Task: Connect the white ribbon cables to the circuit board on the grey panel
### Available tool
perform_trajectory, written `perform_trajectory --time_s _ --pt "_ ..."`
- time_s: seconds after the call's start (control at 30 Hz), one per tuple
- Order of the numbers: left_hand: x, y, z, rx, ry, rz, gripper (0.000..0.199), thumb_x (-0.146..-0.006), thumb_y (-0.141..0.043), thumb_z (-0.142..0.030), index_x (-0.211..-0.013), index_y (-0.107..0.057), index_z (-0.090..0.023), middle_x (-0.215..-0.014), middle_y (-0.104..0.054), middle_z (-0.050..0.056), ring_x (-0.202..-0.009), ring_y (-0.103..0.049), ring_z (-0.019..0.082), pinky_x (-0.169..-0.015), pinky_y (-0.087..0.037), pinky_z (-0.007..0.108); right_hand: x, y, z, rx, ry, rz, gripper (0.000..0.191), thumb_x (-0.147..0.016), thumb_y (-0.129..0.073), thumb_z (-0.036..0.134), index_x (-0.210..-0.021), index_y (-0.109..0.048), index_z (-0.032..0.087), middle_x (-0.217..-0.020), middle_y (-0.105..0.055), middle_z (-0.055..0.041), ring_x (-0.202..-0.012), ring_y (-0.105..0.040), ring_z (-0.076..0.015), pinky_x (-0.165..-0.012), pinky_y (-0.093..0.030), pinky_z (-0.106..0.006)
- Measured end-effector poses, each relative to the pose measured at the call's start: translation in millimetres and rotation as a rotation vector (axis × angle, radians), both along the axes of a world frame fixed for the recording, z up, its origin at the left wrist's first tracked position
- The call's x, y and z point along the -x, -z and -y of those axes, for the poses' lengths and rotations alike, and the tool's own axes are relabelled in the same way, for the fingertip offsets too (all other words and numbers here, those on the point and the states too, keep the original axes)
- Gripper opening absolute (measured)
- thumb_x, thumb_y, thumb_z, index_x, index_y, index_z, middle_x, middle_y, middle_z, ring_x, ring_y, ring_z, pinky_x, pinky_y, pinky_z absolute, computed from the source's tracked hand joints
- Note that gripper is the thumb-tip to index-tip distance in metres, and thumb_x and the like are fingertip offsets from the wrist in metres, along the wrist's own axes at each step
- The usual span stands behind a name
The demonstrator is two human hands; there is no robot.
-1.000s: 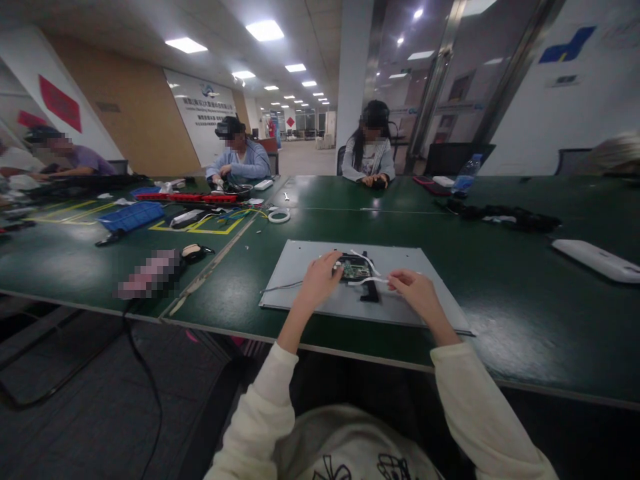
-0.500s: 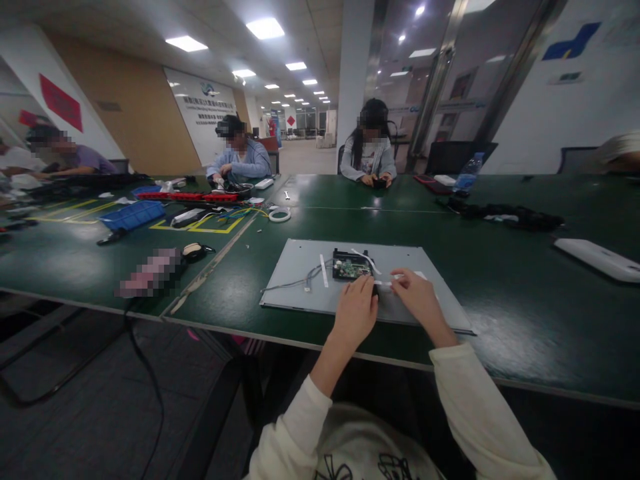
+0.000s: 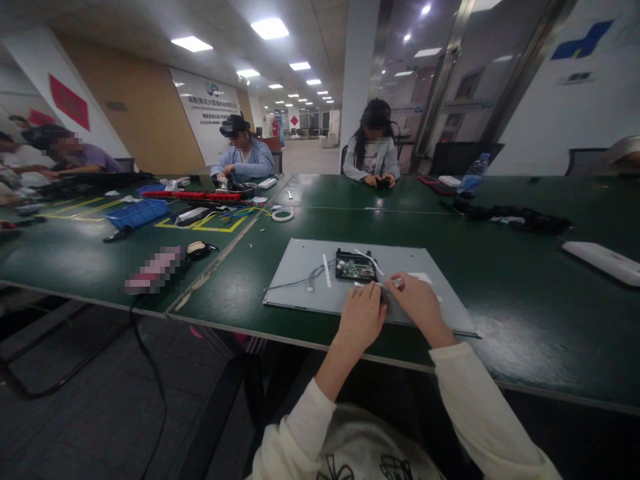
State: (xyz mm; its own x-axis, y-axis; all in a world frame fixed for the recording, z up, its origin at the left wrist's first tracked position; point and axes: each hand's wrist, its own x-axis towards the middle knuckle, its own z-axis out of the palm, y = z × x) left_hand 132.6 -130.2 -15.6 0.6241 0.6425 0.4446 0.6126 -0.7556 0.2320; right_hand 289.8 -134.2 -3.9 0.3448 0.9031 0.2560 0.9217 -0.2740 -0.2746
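A flat grey panel lies on the table in front of me. On it sits a green circuit board in a black open housing. My left hand is over the panel just below the housing, closed, fingers bent down and together; what lies under its fingertips is hidden. Close to its right, my right hand is closed in a pinch on a narrow white tape strip. Another white strip is left of the board, and grey wires run out leftward.
On the green table are a white tape roll, a small wrench, a blue tray and a pixelated pink item. A white device, dark cables and a bottle stand rightward. Two people sit across.
My right hand has moved slightly left, nearer my left hand, and the strip between them shows a shorter span. The whole view has shifted a little.
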Motion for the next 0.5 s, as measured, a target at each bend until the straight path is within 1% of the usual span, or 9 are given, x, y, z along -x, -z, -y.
perform_trajectory --time_s 0.13,0.27,0.37,0.5 --pt "0.4 -1.7 1.0 -0.007 0.001 -0.009 0.038 -0.089 -0.038 -0.025 -0.126 -0.04 -0.014 -0.128 -0.05 0.009 -0.117 -0.047 0.019 -0.101 -0.036 0.036 4.3 3.8 -2.1 0.048 0.006 0.039 0.031 -0.085 -0.048 0.04 -0.106 -0.057 0.02 -0.084 -0.066 -0.0048 -0.079 -0.061 -0.0199 -0.059 -0.034 -0.027" --pt "-0.3 -2.4 2.2 -0.016 -0.021 -0.015 0.038 -0.089 -0.038 -0.026 -0.125 -0.04 -0.013 -0.126 -0.051 0.01 -0.115 -0.049 0.019 -0.099 -0.037 0.035 6.8 5.2 -2.4 0.077 0.02 0.073 0.032 -0.086 -0.046 0.042 -0.108 -0.054 0.02 -0.092 -0.065 -0.0065 -0.083 -0.061 -0.0214 -0.06 -0.035 -0.027" --pt "-0.9 -1.2 2.6 -0.024 -0.033 -0.027 0.039 -0.09 -0.037 -0.028 -0.125 -0.04 -0.012 -0.126 -0.051 0.011 -0.115 -0.049 0.02 -0.102 -0.034 0.037 7.1 5.8 -1.4 0.073 0.023 0.095 0.033 -0.087 -0.045 0.04 -0.112 -0.052 0.019 -0.093 -0.065 -0.0072 -0.084 -0.061 -0.0215 -0.06 -0.035 -0.027" --pt "-1.8 2.2 2.6 -0.039 -0.054 -0.029 0.041 -0.09 -0.036 -0.028 -0.126 -0.04 -0.01 -0.131 -0.049 0.012 -0.119 -0.046 0.021 -0.106 -0.029 0.041 5.9 7.1 0.3 0.059 0.017 0.111 0.035 -0.088 -0.044 0.035 -0.118 -0.047 0.017 -0.093 -0.064 -0.0087 -0.083 -0.061 -0.0209 -0.06 -0.036 -0.027"
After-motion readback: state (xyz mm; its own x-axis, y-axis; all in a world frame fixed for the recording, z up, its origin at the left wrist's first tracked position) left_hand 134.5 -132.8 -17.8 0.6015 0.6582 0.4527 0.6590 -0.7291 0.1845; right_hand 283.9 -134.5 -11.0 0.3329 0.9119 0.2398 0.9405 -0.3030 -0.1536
